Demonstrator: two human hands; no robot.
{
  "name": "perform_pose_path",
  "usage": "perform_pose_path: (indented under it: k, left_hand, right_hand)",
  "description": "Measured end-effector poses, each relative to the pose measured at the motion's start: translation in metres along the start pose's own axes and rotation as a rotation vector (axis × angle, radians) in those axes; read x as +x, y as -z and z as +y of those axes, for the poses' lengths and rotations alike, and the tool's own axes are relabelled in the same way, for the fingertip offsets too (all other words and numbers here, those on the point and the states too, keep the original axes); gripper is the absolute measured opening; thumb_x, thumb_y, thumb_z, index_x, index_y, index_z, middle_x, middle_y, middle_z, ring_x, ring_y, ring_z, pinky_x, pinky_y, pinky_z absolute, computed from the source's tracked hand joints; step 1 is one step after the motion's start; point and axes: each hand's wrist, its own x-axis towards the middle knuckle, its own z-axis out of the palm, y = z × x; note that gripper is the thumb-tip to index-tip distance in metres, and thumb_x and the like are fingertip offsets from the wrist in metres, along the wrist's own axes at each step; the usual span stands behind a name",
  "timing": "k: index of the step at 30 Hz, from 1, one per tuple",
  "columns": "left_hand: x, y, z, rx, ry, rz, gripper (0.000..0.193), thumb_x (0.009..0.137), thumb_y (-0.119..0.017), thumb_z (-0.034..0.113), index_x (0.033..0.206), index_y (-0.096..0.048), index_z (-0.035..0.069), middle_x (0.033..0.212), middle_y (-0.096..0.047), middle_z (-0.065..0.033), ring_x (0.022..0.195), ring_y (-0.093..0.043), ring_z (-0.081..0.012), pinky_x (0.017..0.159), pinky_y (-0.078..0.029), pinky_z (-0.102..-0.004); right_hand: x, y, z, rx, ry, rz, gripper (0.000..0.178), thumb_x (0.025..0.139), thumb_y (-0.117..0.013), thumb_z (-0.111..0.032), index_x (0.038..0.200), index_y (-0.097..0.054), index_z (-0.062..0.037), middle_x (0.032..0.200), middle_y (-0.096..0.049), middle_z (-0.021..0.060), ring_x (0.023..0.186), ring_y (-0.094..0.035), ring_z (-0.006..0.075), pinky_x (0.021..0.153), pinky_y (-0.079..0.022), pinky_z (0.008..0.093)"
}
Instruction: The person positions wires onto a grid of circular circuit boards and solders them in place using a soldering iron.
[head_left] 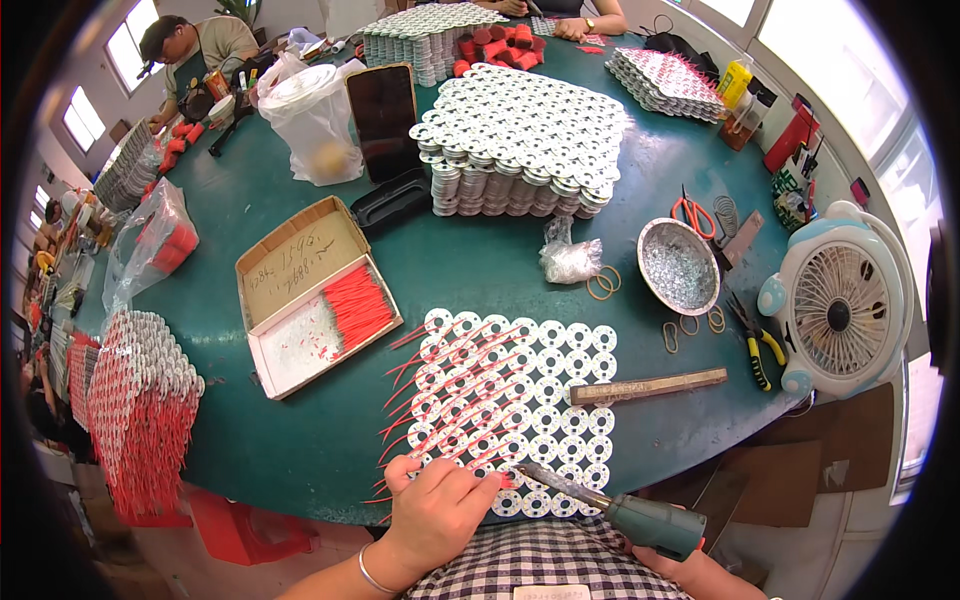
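A sheet of round white circuit boards (pixel 545 420) lies in front of me, with thin red wires (pixel 455 390) slanting over its left part. My left hand (pixel 435 510) is closed at the sheet's near edge, thumb and forefinger pinching short red wire ends. My right hand (pixel 685 568), partly hidden behind the tool, grips a soldering iron (pixel 655 525) by its green handle. The iron's tip points left, close to the pinched wire ends; whether it touches a board I cannot make out. A wooden strip (pixel 650 386) rests across the sheet's right side.
Left of the sheet sits a cardboard box (pixel 300 285) of red wires. Tall board stacks (pixel 520 140) stand behind. A metal bowl (pixel 679 265), red-handled scissors (pixel 692 215), pliers (pixel 757 345) and a fan (pixel 840 310) are at right. Other people (pixel 195 55) sit farther off.
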Motion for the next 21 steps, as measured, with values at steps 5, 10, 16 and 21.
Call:
perform_pose_path:
  k: [5, 10, 16, 21]
  left_hand:
    - [0.0028, 0.0005, -0.0024, 0.018, 0.007, -0.017, 0.011, 0.076, -0.061, 0.019, 0.085, -0.067, 0.018, 0.067, -0.046, 0.0063, 0.072, -0.047, -0.0107, 0.078, -0.024, -0.0373]
    - [0.0033, -0.0002, -0.0038, 0.007, 0.011, -0.016, 0.009, 0.077, -0.062, 0.02, 0.085, -0.067, 0.018, 0.067, -0.044, 0.0057, 0.071, -0.046, -0.0111, 0.076, -0.024, -0.0367]
    - [0.0046, -0.0014, -0.0048, 0.01, -0.013, -0.017, 0.011, 0.077, -0.062, 0.022, 0.086, -0.067, 0.018, 0.067, -0.044, 0.0058, 0.069, -0.046, -0.0113, 0.075, -0.024, -0.0366]
    - [0.0038, -0.0047, -0.0081, -0.003, -0.019, -0.006, 0.011, 0.078, -0.062, 0.021, 0.086, -0.067, 0.018, 0.067, -0.044, 0.0057, 0.069, -0.046, -0.0112, 0.075, -0.024, -0.0363]
  right_hand:
    - [0.0042, -0.0014, 0.0005, -0.023, 0.033, 0.004, 0.034, 0.076, -0.066, -0.015, 0.103, -0.059, 0.0039, 0.077, -0.062, 0.0077, 0.064, -0.059, 0.0143, 0.061, -0.05, 0.0281]
    - [0.0055, -0.0011, -0.0004, -0.046, 0.036, -0.006, 0.033, 0.076, -0.066, -0.016, 0.102, -0.06, 0.0036, 0.075, -0.062, 0.0071, 0.063, -0.059, 0.0142, 0.061, -0.049, 0.0277]
    - [0.006, -0.0005, -0.0011, -0.087, 0.036, -0.019, 0.032, 0.076, -0.066, -0.016, 0.101, -0.06, 0.003, 0.074, -0.062, 0.0067, 0.063, -0.058, 0.0142, 0.06, -0.049, 0.0275]
    - [0.0072, -0.0006, 0.0021, -0.103, 0.027, -0.025, 0.032, 0.075, -0.066, -0.015, 0.102, -0.061, 0.0019, 0.074, -0.062, 0.0059, 0.063, -0.059, 0.0145, 0.06, -0.049, 0.0274]
